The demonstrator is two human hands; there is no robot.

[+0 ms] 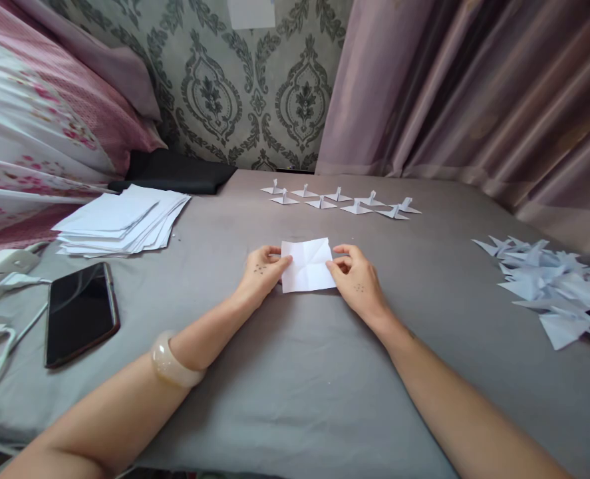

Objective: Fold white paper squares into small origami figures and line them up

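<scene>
A small white sheet of paper point(308, 267) with crossing creases is held out flat in front of me. My left hand point(263, 271) pinches its left edge between thumb and fingers. On the opposite edge, my right hand point(355, 276) grips near the lower right with its thumb in front; the index finger is bent away from the upper corner. Beyond the sheet, several folded white paper pieces point(321, 202) with upright points stand in two rows. A heap of similar folded paper pieces point(549, 273) lies far to the right.
A stack of white paper sheets point(110, 216) sits at the left, by a black flat item point(179, 171). Nearer are a phone point(81, 316), a power strip point(2, 273) and white cables. Curtains point(424, 86) and a patterned wall point(255, 86) bound the grey-covered table point(295, 399).
</scene>
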